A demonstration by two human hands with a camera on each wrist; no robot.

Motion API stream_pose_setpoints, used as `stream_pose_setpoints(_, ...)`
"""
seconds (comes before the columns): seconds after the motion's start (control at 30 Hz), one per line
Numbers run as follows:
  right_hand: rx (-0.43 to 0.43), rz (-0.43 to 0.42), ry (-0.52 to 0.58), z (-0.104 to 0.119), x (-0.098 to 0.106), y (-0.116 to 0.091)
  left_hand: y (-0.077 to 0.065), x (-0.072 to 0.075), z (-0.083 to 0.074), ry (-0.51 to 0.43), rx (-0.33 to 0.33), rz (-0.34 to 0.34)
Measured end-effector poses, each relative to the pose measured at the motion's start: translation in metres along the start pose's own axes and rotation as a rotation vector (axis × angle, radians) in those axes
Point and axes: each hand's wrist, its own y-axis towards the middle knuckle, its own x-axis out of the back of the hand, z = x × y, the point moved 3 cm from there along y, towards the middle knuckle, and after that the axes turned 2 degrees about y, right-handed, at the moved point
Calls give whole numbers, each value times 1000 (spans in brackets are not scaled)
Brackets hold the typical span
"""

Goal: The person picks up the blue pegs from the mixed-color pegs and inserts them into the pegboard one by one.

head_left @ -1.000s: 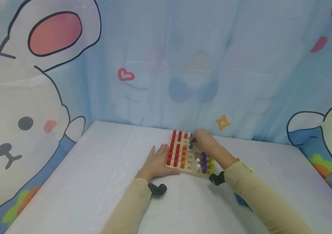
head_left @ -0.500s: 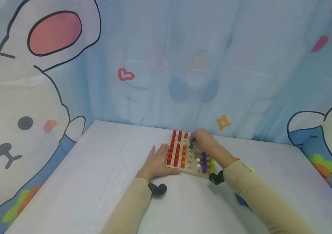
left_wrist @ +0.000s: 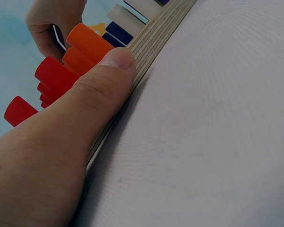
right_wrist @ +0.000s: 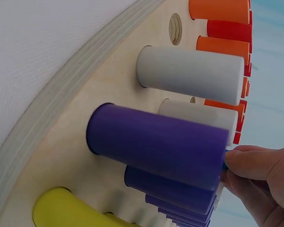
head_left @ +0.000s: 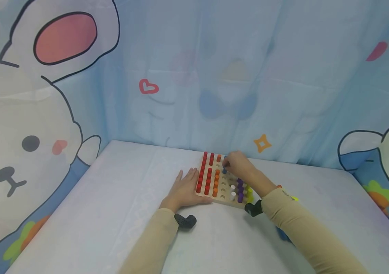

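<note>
On the table lies a wooden pegboard [head_left: 226, 202] with columns of coloured pegs. Red pegs [head_left: 199, 187] stand at its left, then orange pegs [head_left: 215, 190], white pegs [head_left: 232, 196], purple pegs [head_left: 240, 198] and yellow pegs [head_left: 249, 197]. My left hand [head_left: 182, 192] rests against the board's left side, its thumb [left_wrist: 104, 82] along the near edge. Over the far part of the board, my right hand [head_left: 239, 165] pinches a blue peg [right_wrist: 226, 160] between thumb and fingertips. The fingers hide most of that peg. Several holes in the blue column show bare.
A blue object [head_left: 283, 234] lies partly hidden under the right forearm, with small orange and yellow pieces [head_left: 294, 198] beside the sleeve. Black wrist cameras [head_left: 185, 221] sit at both cuffs. A printed curtain [head_left: 180, 114] hangs behind the white table [head_left: 112, 182].
</note>
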Motion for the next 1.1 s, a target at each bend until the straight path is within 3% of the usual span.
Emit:
stream_pose_setpoints(0.7, 13, 4, 4, 1, 0, -1, 0, 1, -2, -17, 0, -2)
stream_pose_setpoints(1.1, -22, 27, 34, -2, -2, -2, -2, 1, -2, -17, 0, 5)
